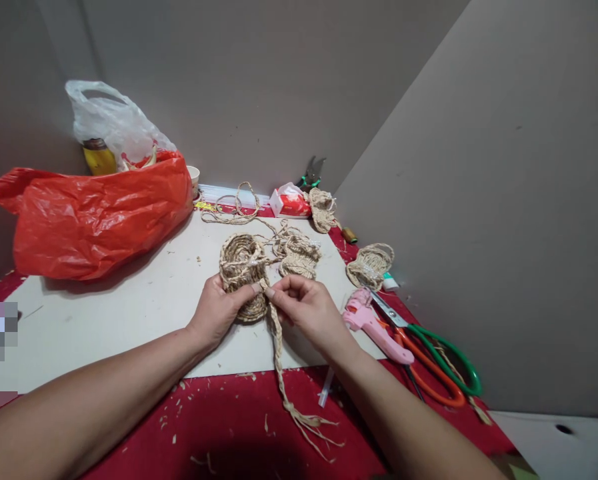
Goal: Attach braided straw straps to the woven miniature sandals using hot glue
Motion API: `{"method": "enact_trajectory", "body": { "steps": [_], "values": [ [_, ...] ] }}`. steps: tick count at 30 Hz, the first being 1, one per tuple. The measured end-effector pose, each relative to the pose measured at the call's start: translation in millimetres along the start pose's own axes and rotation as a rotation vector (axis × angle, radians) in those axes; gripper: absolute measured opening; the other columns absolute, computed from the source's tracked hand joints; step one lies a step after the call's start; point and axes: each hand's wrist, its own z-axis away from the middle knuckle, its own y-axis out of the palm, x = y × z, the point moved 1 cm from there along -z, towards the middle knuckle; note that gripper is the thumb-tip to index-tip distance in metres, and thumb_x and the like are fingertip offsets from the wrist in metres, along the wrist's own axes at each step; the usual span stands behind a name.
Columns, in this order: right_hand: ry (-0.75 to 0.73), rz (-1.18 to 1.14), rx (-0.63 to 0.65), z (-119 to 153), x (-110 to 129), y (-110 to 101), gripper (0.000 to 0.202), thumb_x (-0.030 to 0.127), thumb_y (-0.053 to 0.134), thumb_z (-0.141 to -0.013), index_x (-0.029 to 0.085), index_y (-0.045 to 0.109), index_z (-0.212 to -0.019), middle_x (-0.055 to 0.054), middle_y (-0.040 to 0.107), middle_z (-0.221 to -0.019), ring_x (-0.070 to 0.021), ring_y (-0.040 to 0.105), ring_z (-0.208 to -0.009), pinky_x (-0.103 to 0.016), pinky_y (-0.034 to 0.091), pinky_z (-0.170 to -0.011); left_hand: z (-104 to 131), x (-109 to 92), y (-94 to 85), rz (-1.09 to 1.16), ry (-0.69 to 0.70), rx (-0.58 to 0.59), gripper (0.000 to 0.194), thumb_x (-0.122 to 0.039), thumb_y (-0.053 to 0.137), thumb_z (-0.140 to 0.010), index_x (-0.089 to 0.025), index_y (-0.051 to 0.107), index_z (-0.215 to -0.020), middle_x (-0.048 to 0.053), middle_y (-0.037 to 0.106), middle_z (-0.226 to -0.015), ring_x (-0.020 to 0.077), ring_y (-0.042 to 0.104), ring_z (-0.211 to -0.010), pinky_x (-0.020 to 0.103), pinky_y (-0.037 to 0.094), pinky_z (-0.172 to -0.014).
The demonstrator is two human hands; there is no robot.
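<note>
A small woven straw slipper [243,253], made of coiled braid, is in my left hand [213,312], with the thumb across its near side and the other fingers mostly hidden behind it. At its right edge my right hand [309,303] pinches a flat braided straw cord [277,347] between thumb and forefinger. The two thumbs nearly meet there. From that pinch the braid hangs toward me and ends in a knot with loose, frayed strands over the red cloth. Just beyond my right hand lies another straw slipper [299,257].
A white board [129,327] lies on red cloth [219,413]. At left sits a red plastic bag [103,217]. On the right are a pink glue gun [379,333], scissors [439,357] and a straw piece [371,265]. Behind stand a tissue pack [291,201] and pruning shears [313,175]. Grey panels rise around.
</note>
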Motion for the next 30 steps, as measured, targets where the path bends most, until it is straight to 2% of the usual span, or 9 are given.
{"method": "enact_trajectory", "body": {
  "steps": [12,19,25,30],
  "values": [
    [0.014,-0.019,0.005,1.2,-0.5,-0.3,0.031,0.043,0.071,-0.069,0.018,0.051,-0.064,0.007,0.048,-0.043,-0.0069,0.041,-0.038,-0.019,0.027,-0.038,-1.6,4.7,-1.6,-0.018,-0.024,0.001,0.022,-0.020,0.077,-0.062,-0.011,0.070,-0.081,0.004,0.070,-0.077,0.0140,0.060,-0.066,0.027,0.049,-0.067],
    [0.036,-0.047,0.030,2.3,0.8,0.2,0.031,0.041,0.070,-0.068,0.019,0.049,-0.063,0.008,0.048,-0.043,-0.0068,0.041,-0.038,-0.019,0.028,-0.040,-2.6,4.0,-1.3,-0.029,-0.042,-0.038,0.023,-0.021,0.079,-0.060,-0.012,0.069,-0.079,0.004,0.070,-0.076,0.0144,0.061,-0.064,0.028,0.050,-0.066],
    [0.044,-0.078,0.045,3.7,1.0,-1.2,0.028,0.041,0.068,-0.070,0.019,0.051,-0.079,0.010,0.046,-0.047,-0.0075,0.042,-0.041,-0.019,0.029,-0.041,-0.1,2.4,1.3,-0.026,-0.038,-0.033,0.023,-0.021,0.078,-0.062,-0.012,0.069,-0.082,0.004,0.071,-0.078,0.0148,0.061,-0.068,0.029,0.050,-0.068],
    [0.031,0.008,0.080,3.9,2.9,-2.8,0.024,0.040,0.063,-0.073,0.017,0.057,-0.069,0.006,0.048,-0.055,-0.0079,0.038,-0.048,-0.021,0.028,-0.044,2.1,1.6,2.4,-0.064,-0.017,-0.007,0.020,-0.020,0.076,-0.065,-0.012,0.070,-0.083,0.004,0.071,-0.079,0.0143,0.061,-0.068,0.028,0.050,-0.069]
  ]
}}
